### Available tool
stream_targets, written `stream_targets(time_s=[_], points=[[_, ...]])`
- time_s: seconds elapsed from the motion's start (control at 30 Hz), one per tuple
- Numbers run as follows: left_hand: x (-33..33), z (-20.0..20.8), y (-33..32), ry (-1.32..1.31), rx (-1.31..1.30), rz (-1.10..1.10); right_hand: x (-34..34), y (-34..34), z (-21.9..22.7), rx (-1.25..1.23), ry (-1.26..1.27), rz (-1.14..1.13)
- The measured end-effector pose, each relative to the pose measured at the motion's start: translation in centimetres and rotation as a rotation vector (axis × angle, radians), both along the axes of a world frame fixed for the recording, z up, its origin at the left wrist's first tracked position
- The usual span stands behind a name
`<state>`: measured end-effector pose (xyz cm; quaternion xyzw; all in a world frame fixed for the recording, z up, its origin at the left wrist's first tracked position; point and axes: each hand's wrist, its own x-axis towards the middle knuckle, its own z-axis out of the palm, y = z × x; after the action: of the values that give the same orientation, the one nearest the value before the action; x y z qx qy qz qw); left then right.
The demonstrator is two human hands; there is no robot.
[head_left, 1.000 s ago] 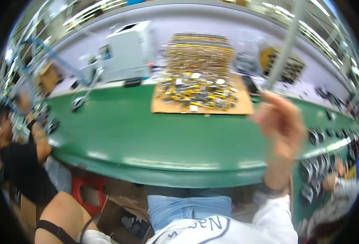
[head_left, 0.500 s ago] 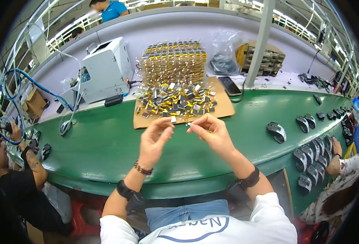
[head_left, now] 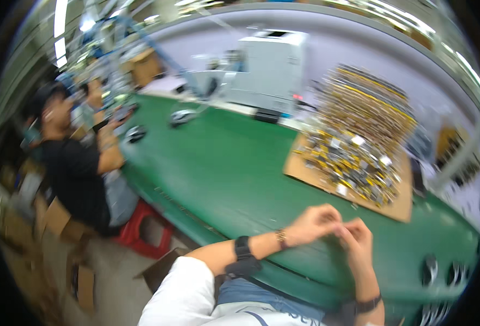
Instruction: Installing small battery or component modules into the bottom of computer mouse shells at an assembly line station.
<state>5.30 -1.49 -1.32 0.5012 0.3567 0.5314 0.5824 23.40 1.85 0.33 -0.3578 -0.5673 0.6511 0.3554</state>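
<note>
A smooth green table surface (head_left: 234, 163) lies under the left hand (head_left: 313, 224). Beyond the right hand (head_left: 356, 239), a flat brown cardboard sheet (head_left: 400, 204) carries yellow, black and silver small parts (head_left: 354, 163). Behind, farther off, stands a white box-shaped machine (head_left: 272, 68).

Your left hand (head_left: 313, 224) and right hand (head_left: 356, 237) meet over the near edge of the green table (head_left: 223, 163). Bare green surface lies open toward the left edge. Toward the far right, the cardboard sheet (head_left: 397, 202) heaped with small parts (head_left: 354, 163) blocks passage; the white machine (head_left: 272, 68) occupies the far edge.
</note>
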Motion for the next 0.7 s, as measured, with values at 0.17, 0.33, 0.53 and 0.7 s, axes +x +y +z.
stream_targets(time_s=[0.17, 0.33, 0.53, 0.7], points=[[-0.8, -0.8, 1.0, -0.054, -0.002, -0.139, 0.3, 0.1, -1.4, -0.103, 0.123, 0.008], [-1.6, -0.7, 0.8, -0.113, -0.095, -0.216, -0.4, 0.1, -1.2, -0.123, 0.107, 0.051], [-1.1, -0.7, 1.2, -0.135, -0.09, -0.202, 0.0, 0.0, -1.9, 0.113, -0.012, -0.026], [-1.2, -0.7, 1.2, -0.115, -0.092, -0.186, -0.8, -0.9, -1.5, 0.196, -0.053, -0.092]])
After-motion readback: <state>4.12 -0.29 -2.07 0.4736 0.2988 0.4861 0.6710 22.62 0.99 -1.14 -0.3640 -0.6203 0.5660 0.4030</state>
